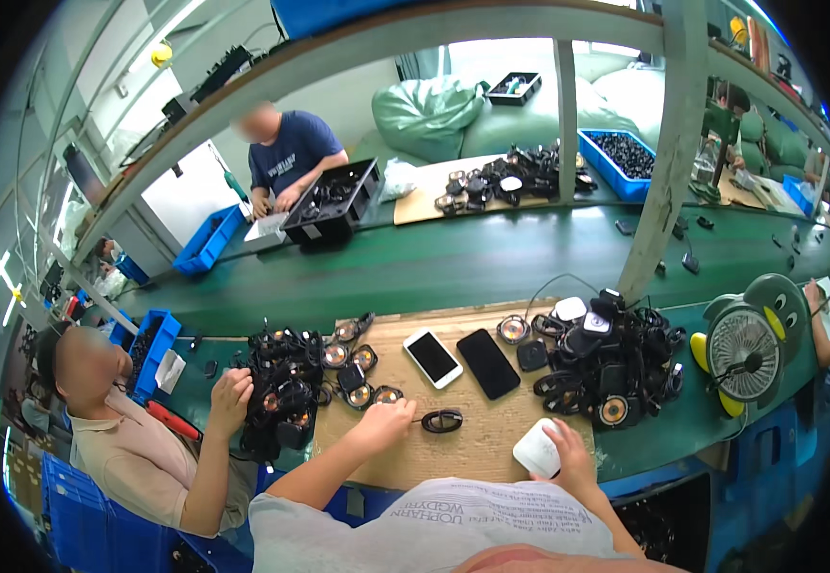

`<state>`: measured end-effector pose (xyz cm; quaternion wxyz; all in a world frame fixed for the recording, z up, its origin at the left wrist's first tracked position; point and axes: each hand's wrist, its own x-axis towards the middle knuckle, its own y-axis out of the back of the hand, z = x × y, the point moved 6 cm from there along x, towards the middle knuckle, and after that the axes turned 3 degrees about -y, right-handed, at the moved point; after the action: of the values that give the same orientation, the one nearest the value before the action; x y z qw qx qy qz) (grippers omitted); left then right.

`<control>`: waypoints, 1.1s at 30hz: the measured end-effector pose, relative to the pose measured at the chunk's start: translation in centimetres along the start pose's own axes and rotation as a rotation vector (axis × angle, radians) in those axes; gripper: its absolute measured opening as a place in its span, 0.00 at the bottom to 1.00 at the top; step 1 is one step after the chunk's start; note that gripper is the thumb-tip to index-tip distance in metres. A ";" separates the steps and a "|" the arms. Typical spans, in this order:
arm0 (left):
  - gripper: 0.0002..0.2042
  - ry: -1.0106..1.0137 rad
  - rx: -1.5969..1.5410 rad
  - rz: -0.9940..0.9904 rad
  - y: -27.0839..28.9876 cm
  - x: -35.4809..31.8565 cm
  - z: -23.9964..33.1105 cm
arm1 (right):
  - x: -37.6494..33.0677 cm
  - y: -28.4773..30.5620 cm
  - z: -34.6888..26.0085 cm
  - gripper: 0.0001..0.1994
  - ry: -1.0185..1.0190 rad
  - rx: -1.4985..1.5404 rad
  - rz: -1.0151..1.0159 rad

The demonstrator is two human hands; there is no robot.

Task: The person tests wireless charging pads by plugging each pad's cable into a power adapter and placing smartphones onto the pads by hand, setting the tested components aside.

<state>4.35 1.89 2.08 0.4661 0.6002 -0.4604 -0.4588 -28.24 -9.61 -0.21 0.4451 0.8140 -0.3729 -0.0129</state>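
The right grip (575, 458) is clasping a white case (535, 451), probably light, stiff, best held by its edges; the left grip (385, 427) is pinching a coiled, likely flexible black cable (442, 413).

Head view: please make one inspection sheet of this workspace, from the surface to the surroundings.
Surface: brown cardboard on a green table.
Handled things: white rounded device; coiled black cable on the cardboard.
Clutter: left heap and right heap of black cabled devices; white phone, black phone between them.
Hands: right hand holds the white device; left hand at the coil's end, grip unclear.
Cables: tangled in both heaps; one thin strand arches behind the right heap.
Surroundings: penguin-shaped fan at right, green belt beyond, co-worker at left, another across.
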 end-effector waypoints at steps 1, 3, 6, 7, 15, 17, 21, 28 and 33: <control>0.10 -0.061 -0.041 0.006 0.9 0.4 -0.3 | 0.2 -0.1 0.0 0.44 0.005 0.002 0.003; 0.08 -0.191 -0.120 0.000 3.7 0.6 -0.5 | -0.2 -0.2 0.0 0.44 0.000 0.013 0.006; 0.03 -0.330 -0.491 0.038 13.3 0.8 -0.6 | 0.1 0.0 0.0 0.44 0.004 0.014 0.012; 0.04 -0.465 -0.624 0.143 17.7 0.9 -0.6 | 0.3 -0.1 -0.2 0.44 0.018 0.012 0.008; 0.04 -0.659 -1.144 0.424 46.9 6.2 0.9 | 0.1 0.1 0.8 0.44 -0.009 0.017 0.042; 0.08 -0.615 -0.927 0.573 54.5 8.0 -4.5 | 0.6 -0.5 -0.1 0.44 0.053 0.034 0.020; 0.14 -0.426 -1.524 0.606 62.2 9.3 1.1 | -0.3 -0.2 0.6 0.44 -0.018 0.028 0.034; 0.15 -0.541 -1.710 0.472 68.3 7.4 -2.3 | -0.3 -0.4 0.3 0.44 -0.006 0.076 0.030; 0.15 -0.608 -1.857 0.313 70.2 6.4 -2.9 | -0.3 -0.6 0.6 0.44 -0.006 0.077 0.031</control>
<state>-0.54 -13.92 70.67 0.6692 -0.2147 -0.0919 -0.7054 -28.33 -9.73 -1.09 0.4126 0.8245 -0.3873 0.0057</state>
